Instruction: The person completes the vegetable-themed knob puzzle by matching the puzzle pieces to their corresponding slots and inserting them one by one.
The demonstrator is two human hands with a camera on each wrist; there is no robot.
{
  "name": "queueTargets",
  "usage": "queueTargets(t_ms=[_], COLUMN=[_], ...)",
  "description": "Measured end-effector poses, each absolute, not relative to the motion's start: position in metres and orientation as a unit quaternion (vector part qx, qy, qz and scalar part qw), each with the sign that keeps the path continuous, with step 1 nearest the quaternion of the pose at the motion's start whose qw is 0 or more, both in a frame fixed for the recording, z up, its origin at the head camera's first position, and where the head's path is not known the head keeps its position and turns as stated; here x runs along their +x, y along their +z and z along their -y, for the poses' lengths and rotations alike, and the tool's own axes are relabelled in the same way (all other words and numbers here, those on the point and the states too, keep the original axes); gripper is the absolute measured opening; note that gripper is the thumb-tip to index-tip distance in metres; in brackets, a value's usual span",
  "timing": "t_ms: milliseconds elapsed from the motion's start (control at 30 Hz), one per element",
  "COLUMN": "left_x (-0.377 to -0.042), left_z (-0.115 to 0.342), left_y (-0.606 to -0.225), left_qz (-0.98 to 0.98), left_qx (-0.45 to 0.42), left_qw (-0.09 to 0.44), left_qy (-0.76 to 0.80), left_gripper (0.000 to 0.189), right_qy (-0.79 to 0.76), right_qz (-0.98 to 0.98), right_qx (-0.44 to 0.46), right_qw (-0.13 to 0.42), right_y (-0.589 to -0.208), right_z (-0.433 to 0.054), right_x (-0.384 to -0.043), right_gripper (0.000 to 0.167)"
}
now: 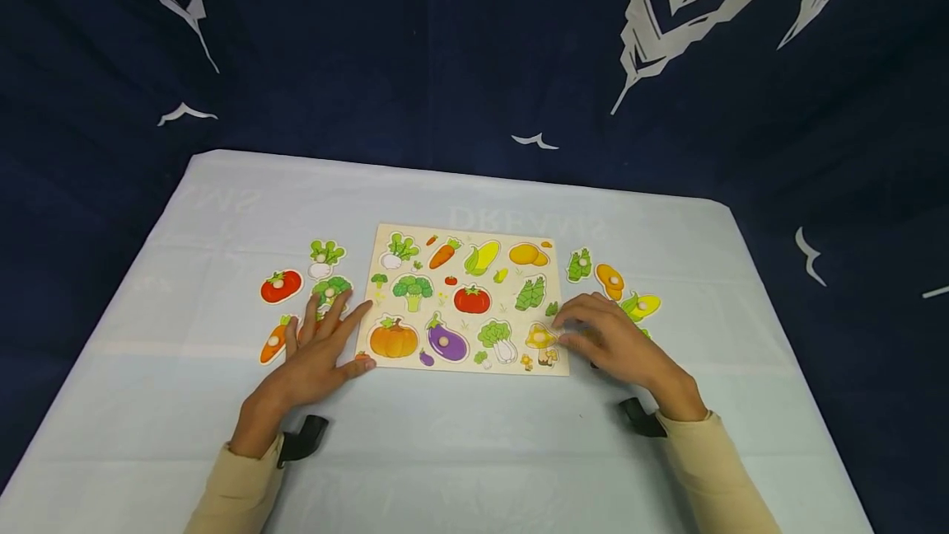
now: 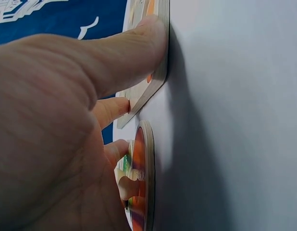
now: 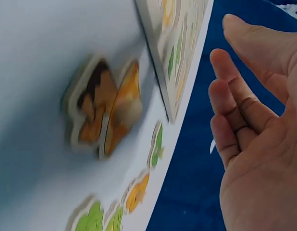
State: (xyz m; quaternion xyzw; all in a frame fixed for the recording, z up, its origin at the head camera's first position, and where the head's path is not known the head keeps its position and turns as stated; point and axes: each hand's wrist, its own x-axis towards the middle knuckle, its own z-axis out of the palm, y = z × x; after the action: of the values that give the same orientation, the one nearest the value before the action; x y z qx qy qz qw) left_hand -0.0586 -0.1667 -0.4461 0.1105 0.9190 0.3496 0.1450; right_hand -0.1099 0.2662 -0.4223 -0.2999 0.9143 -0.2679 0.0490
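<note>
A wooden vegetable puzzle board [image 1: 433, 316] lies flat on the table, with an eggplant piece [image 1: 447, 342] set in its bottom row. The left hand [image 1: 311, 365] is spread at the board's left edge. Its thumb rests on the lower-left corner, and the palm is over an orange knobbed piece [image 2: 139, 192]. At the right edge, beside the printed mushroom [image 1: 541, 336], the right hand [image 1: 619, 340] is held with bent fingers and thumb apart, nothing between them. In the right wrist view a mushroom piece [image 3: 95, 106] with a knob lies on the table, beside the board.
Left of the board lie a turnip piece [image 1: 324, 258], tomato piece [image 1: 281, 286], broccoli piece [image 1: 329, 288] and carrot piece [image 1: 273, 344]. On the right are an asparagus-like green piece [image 1: 579, 264], potato piece [image 1: 610, 281] and corn piece [image 1: 643, 306]. A dark patterned curtain [image 1: 430, 64] hangs behind.
</note>
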Motion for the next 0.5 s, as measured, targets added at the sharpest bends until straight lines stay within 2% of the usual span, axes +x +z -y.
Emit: queueTargets(t_ms=[500], left_x=[-0.060], left_z=[0.167], left_y=[-0.448], left_qz=[-0.921], left_qx=[0.108], left_qw=[0.149], left_qy=[0.344], left_gripper=[0.082], right_qy=[-0.255], right_qz=[-0.924], right_qx=[-0.280], right_qw=[0.058], right_y=[-0.424], right_z=[-0.299], right_x=[-0.107], right_gripper=[0.026])
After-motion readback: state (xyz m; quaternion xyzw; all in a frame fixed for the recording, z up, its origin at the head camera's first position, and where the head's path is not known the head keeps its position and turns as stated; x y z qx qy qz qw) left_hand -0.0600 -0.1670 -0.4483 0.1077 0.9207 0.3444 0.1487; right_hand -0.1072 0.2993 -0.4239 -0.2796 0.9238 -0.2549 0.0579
